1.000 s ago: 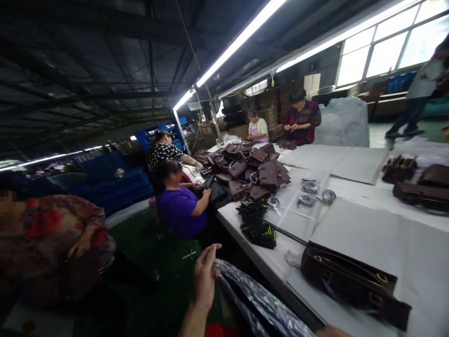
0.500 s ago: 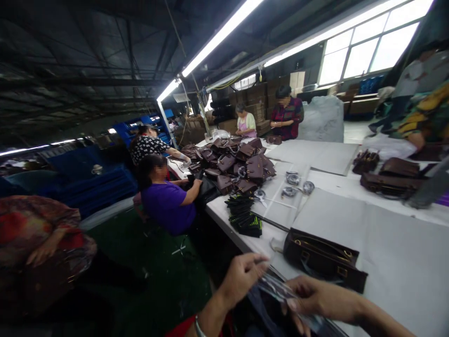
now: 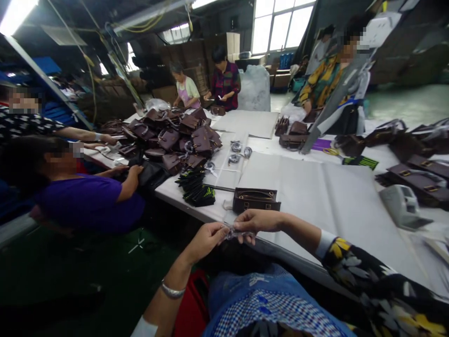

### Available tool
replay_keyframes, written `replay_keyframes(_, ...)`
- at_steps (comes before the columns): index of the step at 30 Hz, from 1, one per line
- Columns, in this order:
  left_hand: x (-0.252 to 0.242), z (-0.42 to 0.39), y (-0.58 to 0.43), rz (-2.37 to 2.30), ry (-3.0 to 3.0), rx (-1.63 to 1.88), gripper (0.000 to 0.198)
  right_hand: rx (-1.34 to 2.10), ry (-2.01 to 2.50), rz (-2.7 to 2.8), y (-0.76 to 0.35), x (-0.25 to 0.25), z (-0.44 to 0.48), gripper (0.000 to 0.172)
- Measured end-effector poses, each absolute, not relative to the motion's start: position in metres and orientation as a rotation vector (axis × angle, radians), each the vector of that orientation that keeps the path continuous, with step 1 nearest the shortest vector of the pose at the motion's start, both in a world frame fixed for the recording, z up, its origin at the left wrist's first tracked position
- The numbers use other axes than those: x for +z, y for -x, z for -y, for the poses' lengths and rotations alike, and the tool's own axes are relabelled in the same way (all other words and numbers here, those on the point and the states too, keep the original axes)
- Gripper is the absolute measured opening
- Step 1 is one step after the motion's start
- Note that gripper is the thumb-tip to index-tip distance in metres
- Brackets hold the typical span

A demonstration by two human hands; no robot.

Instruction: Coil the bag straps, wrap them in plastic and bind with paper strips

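here's the crumpled clear plastic [image 3: 234, 233], up between both hands at the near edge of the white table [image 3: 170, 190]! left hand [image 3: 207, 238]: thumb and fingertips pinched together on one end. right hand [image 3: 257, 221]: thumb pressing on top, fingers curled under, gripping the other end. just beyond, a brown handbag [image 3: 255, 202], top open; left of that, black-and-green pieces [image 3: 194, 189], then a pile of brown bags [image 3: 185, 140] behind.
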State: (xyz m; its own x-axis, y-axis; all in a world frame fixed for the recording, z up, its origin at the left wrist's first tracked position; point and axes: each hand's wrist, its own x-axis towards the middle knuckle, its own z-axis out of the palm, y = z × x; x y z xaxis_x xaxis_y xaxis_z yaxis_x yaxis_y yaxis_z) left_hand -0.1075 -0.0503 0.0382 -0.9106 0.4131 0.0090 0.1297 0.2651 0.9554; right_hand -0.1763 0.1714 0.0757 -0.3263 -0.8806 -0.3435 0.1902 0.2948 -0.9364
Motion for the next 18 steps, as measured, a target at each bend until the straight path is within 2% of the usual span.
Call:
replay_keyframes(7, 0.044, 0.062, 0.116, -2.373, -0.479, 1.678, 0.044, -1.417, 0.479, -1.529, 0.170, 0.061, -0.200, 0.045)
replay_keyframes(18, 0.037, 0.065, 0.119, -2.256, -0.527, 1.534, 0.042, -1.386, 0.403, -1.601, 0.158, 0.069, -0.220, 0.054)
